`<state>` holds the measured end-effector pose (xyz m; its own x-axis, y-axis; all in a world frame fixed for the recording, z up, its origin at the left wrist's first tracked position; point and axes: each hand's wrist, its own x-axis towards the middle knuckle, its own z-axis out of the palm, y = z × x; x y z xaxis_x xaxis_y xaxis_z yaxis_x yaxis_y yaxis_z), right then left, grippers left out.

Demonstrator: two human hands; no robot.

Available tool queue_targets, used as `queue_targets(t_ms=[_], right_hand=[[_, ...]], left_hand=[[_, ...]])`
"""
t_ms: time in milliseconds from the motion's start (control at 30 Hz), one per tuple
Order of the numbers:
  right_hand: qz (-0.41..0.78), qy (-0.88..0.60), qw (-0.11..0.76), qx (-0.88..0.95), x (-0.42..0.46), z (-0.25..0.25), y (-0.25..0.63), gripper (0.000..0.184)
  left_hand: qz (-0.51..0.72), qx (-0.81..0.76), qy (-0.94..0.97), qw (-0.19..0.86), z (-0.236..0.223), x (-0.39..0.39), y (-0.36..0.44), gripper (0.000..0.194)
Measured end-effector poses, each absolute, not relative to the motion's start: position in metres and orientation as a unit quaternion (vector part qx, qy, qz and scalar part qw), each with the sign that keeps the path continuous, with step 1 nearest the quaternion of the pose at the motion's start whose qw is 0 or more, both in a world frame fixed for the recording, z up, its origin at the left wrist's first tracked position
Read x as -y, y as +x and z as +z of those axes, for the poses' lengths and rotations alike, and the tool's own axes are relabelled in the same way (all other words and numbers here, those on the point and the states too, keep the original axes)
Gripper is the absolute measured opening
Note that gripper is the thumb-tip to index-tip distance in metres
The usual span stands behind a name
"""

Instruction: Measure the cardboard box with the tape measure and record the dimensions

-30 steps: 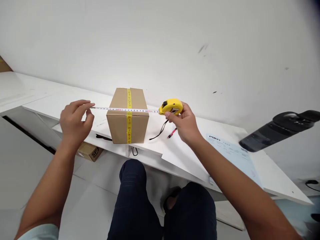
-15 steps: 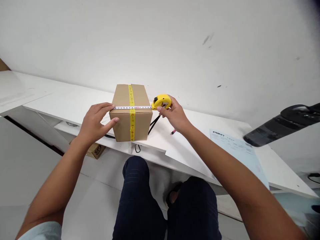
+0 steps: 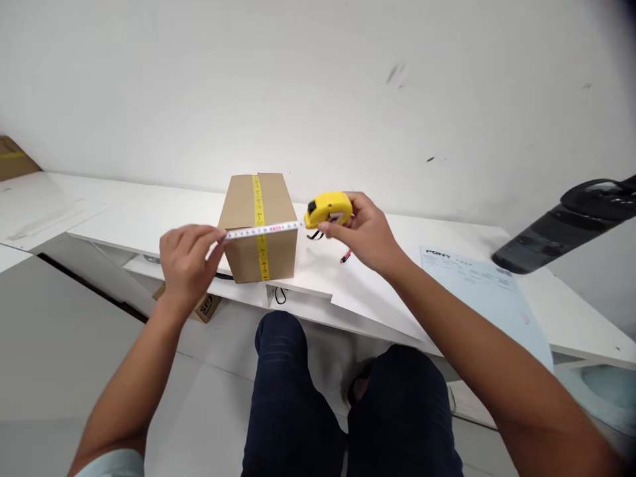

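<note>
A brown cardboard box [image 3: 240,262] with yellow printed tape stands on the white shelf, near its front edge. My right hand [image 3: 365,228] is closed around a yellow tape measure [image 3: 328,208] just right of the box. Its white blade [image 3: 265,230] stretches leftward across the front of the box, slightly slanted. At the box's left side, my left hand [image 3: 189,255] pinches the end of the blade between thumb and fingers. The tape measure's black strap shows below its case.
A red and black pen [image 3: 346,256] lies right of the box. Farther right are a light blue printed sheet [image 3: 477,291] and a black bottle [image 3: 561,232]. Another carton [image 3: 17,159] sits at the far left; a small box [image 3: 206,308] is beneath the shelf.
My left hand has closed from resting on the box to pinching the blade's end. The blade now slants instead of lying flat along the box's top edge, and the tape measure is farther from the box.
</note>
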<state>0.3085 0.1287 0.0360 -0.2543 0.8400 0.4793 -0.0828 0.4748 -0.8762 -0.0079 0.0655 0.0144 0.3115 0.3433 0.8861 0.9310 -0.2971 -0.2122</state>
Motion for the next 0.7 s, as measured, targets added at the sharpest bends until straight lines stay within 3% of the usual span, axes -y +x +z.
queue_targets(t_ms=[133,300,400,500,600,700], right_hand=[[0.485,-0.302,0.51,0.644,-0.068,0.014,0.33,0.048],[0.693,-0.287,0.472,0.463,0.0,-0.059,0.332,0.044],[0.723,-0.285,0.526,0.346,0.025,-0.109,0.33,0.049],[0.718,-0.294,0.566,0.281,0.045,-0.147,0.334,0.048],[0.719,-0.309,0.568,0.256,0.064,-0.169,0.339,0.045],[0.728,-0.329,0.546,0.25,0.075,-0.178,0.344,0.045]], left_hand=[[-0.384,0.3,-0.765,0.42,0.014,-0.024,0.043,0.026],[-0.401,0.154,-0.844,0.321,-0.022,0.001,0.109,0.015],[-0.392,0.113,-0.881,0.242,-0.049,-0.001,0.132,0.016],[-0.332,0.087,-0.907,0.243,-0.054,-0.013,0.142,0.019],[-0.269,0.17,-0.894,0.317,-0.029,-0.039,0.146,0.041],[-0.251,0.409,-0.796,0.369,0.012,-0.075,0.148,0.058]])
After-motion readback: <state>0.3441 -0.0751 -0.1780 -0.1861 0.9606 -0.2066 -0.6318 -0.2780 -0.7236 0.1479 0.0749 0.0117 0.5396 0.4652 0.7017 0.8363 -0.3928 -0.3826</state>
